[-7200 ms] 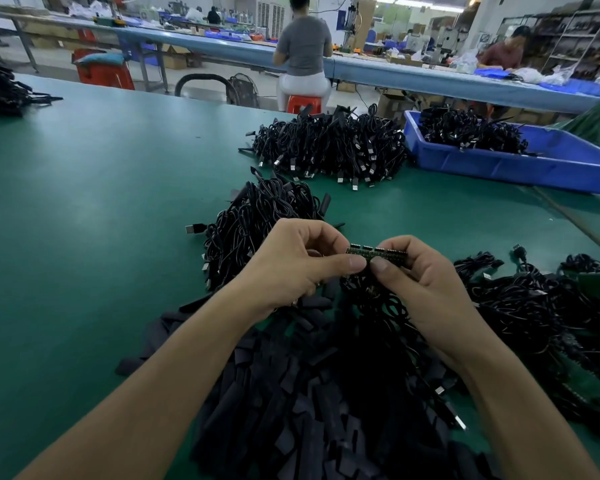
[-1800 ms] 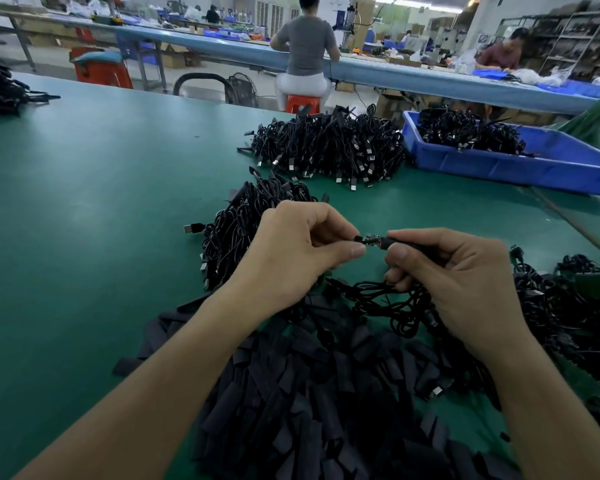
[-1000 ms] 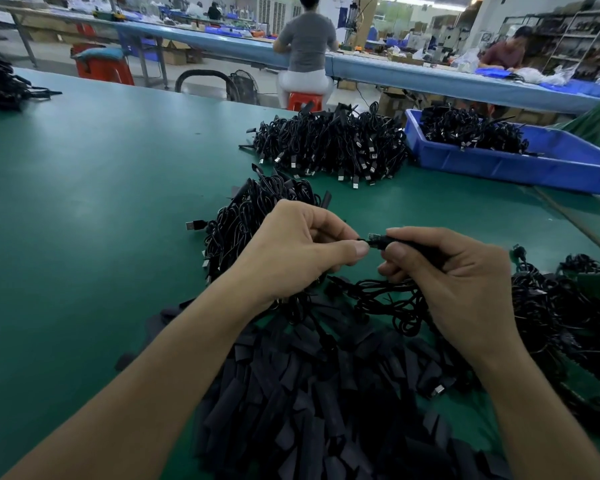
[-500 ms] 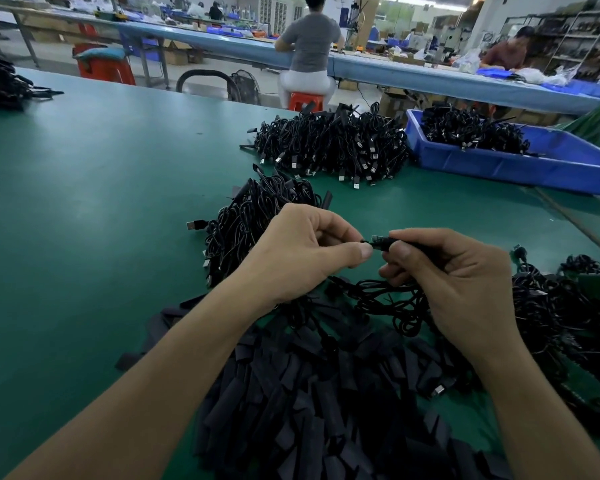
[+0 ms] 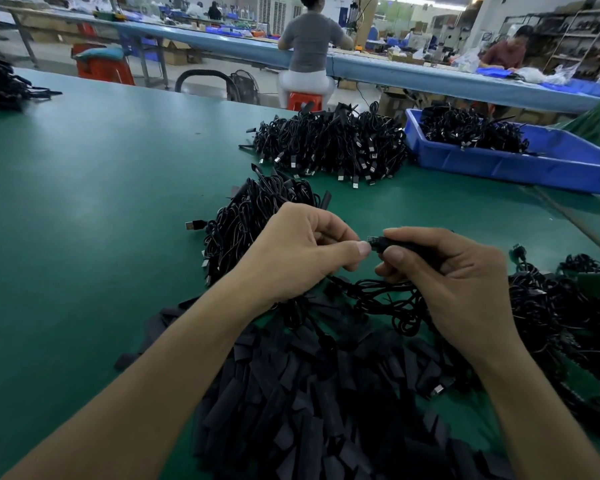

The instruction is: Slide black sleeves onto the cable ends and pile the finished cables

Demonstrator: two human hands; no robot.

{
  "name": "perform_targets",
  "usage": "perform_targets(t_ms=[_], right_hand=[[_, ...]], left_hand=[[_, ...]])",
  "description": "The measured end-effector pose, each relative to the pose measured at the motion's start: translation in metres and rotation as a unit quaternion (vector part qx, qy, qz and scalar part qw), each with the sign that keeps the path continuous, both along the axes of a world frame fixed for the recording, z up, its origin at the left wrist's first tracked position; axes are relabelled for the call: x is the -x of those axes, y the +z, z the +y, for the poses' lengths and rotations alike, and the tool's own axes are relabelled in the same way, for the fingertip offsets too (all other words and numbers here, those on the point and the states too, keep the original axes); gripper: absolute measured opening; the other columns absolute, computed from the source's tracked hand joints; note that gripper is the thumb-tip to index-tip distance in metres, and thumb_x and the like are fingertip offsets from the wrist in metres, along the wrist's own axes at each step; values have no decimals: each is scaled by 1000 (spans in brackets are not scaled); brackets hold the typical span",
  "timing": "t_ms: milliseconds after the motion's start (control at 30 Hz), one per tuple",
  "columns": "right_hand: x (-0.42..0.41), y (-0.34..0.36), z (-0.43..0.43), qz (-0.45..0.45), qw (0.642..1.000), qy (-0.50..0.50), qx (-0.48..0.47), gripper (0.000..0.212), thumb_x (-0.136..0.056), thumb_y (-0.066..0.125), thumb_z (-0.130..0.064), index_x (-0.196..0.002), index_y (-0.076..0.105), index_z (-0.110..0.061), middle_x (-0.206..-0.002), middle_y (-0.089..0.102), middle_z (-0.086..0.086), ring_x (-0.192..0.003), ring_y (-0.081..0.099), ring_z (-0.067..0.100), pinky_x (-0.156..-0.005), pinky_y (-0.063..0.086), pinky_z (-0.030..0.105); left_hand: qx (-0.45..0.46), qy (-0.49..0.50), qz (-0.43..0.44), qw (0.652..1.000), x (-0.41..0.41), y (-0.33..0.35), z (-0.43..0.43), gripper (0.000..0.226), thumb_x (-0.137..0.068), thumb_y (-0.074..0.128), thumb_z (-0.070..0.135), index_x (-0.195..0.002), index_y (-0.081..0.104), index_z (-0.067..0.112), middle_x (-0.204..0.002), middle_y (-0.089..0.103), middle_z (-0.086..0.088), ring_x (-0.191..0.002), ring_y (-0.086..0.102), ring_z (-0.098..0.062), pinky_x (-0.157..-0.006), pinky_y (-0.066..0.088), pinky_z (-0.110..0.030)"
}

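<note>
My right hand [image 5: 454, 282] grips a black sleeve [image 5: 400, 244] that covers a cable end; only the small metal tip [image 5: 374, 241] sticks out to the left. My left hand [image 5: 300, 252] has its fingers curled, thumb and forefinger pinching at that tip. The cable [image 5: 385, 299] loops down below both hands. A heap of loose black sleeves [image 5: 309, 393] lies in front of me. A pile of black cables [image 5: 253, 216] sits just behind my left hand.
A larger cable pile [image 5: 333, 143] lies farther back on the green table [image 5: 84, 202]. A blue tray [image 5: 534, 164] with cables stands at the back right. More tangled cables [image 5: 568, 306] spread at the right. People sit at a far bench.
Over the last second the hands have barely moved; the sleeve has crept a little further over the connector, leaving only its tip showing. Earlier the bare green board end was exposed.
</note>
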State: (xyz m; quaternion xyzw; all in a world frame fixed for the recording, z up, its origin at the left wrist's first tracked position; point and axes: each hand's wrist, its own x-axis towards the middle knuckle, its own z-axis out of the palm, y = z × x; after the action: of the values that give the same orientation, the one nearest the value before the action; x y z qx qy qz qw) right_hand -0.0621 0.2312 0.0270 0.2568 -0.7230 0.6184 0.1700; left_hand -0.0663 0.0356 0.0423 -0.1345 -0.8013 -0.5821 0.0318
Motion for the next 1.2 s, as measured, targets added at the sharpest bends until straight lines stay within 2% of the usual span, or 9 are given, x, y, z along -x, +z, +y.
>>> perform_targets(t_ms=[100,200,333,400,633,800,933,1100,1200], right_hand=[[-1,0,-1,3,1000,-13,-1,13,-86,69,-20,-97,74,-25,-78,76,0,-68,74,17,-65,58,22],[0,-1,-2,0,1000,-16,1,11,-87,69,-20,-96,74,-25,-78,75,0,-67,73,17,-64,58,22],[0,-3,-5,-10,1000,-18,-2,12,-86,69,-18,-95,74,-23,-79,76,0,-67,73,17,-64,58,22],[1,-4,-5,-13,1000,-18,-6,13,-85,70,-18,-97,74,-23,-79,76,0,-68,74,17,-65,59,22],[0,1,-3,-4,1000,-9,-17,22,-81,73,-20,-102,73,-26,-86,77,-4,-72,75,14,-68,58,19],[-1,1,-4,4,1000,-10,-23,17,-83,71,-20,-99,73,-24,-86,77,-5,-73,75,13,-68,59,20],[-2,1,-6,-4,1000,-15,-3,13,-84,69,-19,-96,73,-22,-84,76,-2,-71,75,16,-65,59,22],[-4,3,-9,-9,1000,-7,25,12,-84,69,-18,-96,73,-20,-82,76,2,-69,75,18,-63,59,22],[-5,4,-9,-6,1000,-3,23,14,-84,70,-17,-96,74,-22,-82,77,2,-69,75,19,-63,59,23]], left_hand=[[3,11,-1,1000,-1,-1,1,11,-86,77,26,-80,75,17,-68,74,6,-61,63,-5,-63,53,-22],[15,27,5,1000,-1,-2,2,13,-86,78,30,-81,75,18,-64,70,3,-56,57,-3,-55,47,-16],[52,37,18,998,-1,-3,3,13,-87,76,31,-81,74,20,-59,61,10,-47,47,-2,-49,40,-14],[55,43,26,997,-2,-2,2,12,-87,76,30,-81,74,20,-58,60,8,-47,46,-3,-48,39,-15],[44,30,38,998,-3,1,2,11,-87,77,27,-80,74,19,-65,69,0,-56,55,-7,-57,47,-23],[29,11,20,999,-5,1,4,9,-87,76,26,-82,74,19,-69,74,8,-67,69,-6,-68,57,-24],[16,17,2,1000,-4,1,5,12,-86,77,30,-82,75,20,-67,71,-1,-57,58,-8,-54,49,-22],[-13,20,-5,1000,-4,1,7,15,-86,76,30,-77,73,18,-50,50,14,-46,39,-3,-46,34,-15],[-16,17,-9,1000,-3,1,5,14,-86,77,29,-77,73,19,-51,51,14,-47,40,-3,-47,34,-14]])
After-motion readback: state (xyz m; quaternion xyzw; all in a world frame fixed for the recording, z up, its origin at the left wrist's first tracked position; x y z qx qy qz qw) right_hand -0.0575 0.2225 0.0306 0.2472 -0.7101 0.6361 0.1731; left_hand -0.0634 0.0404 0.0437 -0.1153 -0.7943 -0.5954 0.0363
